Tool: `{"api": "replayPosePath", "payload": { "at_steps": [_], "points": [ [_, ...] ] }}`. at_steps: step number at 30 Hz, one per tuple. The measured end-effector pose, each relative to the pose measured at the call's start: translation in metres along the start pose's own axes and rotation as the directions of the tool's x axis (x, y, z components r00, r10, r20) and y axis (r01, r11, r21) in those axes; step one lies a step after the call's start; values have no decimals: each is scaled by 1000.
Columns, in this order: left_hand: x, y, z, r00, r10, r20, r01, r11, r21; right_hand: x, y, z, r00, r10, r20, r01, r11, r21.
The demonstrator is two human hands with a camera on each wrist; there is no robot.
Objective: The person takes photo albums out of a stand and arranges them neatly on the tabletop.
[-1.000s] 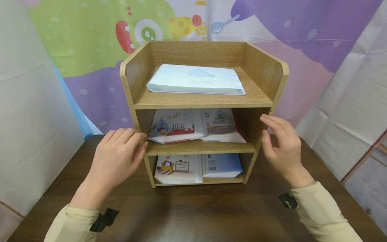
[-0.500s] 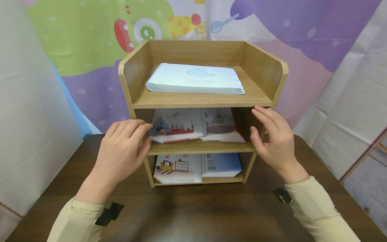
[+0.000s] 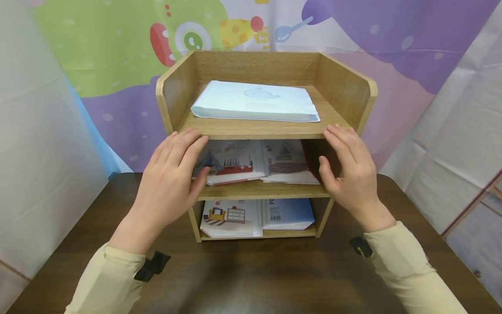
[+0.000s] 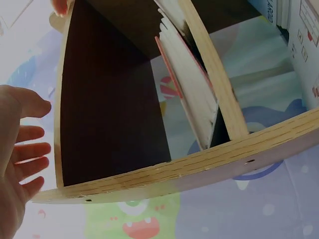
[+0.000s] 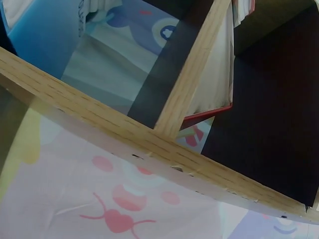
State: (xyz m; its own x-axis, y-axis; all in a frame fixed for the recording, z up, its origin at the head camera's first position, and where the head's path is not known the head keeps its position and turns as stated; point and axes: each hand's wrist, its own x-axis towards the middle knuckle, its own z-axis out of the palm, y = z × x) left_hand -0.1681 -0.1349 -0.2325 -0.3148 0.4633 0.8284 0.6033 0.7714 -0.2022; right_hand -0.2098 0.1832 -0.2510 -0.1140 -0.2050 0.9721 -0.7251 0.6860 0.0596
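Note:
A wooden three-tier shelf [image 3: 255, 189] stands in front of me. My left hand [image 3: 168, 174] has its fingertips right at the left part of the top tier's front edge, thumb spread below. Opposite it, my right hand [image 3: 351, 174] reaches the same edge on the right with extended fingers, its thumb apart and lower. On the top tier lies a white book [image 3: 255, 101] with a whale drawing. Beneath the hands, the middle tier bears illustrated books [image 3: 235, 163]. In the left wrist view the left hand [image 4: 17, 149] shows slightly curved fingers beside the shelf's edge; the right wrist view hides the right hand.
The bottom tier holds a book with furniture pictures [image 3: 227, 218] and a blue-covered book [image 3: 288, 213] with a barcode. Under the shelf is a dark brown table [image 3: 251, 274]. A cartoon-printed curtain [image 3: 125, 87] hangs behind, and pale cloth [image 3: 47, 109] hangs at the side.
Both hands have moved inward and up, from beside the shelf's sides to the front edge of its top tier. The shelf and the books have stayed in place.

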Motion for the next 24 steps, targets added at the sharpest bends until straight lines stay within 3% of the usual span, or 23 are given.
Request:
{"api": "replayPosePath", "payload": {
  "at_steps": [6,13,24],
  "points": [
    [9,-4,6,1000,-20,12,20,1000,9,5,3,2,996,23,87,-21,999,-31],
    [17,-6,11,997,-59,39,59,998,12,11,4,7,993,16,115,-9,998,-59],
    [32,-8,18,985,-85,152,77,996,55,19,3,14,988,39,149,-14,986,-165]
  ]
}}
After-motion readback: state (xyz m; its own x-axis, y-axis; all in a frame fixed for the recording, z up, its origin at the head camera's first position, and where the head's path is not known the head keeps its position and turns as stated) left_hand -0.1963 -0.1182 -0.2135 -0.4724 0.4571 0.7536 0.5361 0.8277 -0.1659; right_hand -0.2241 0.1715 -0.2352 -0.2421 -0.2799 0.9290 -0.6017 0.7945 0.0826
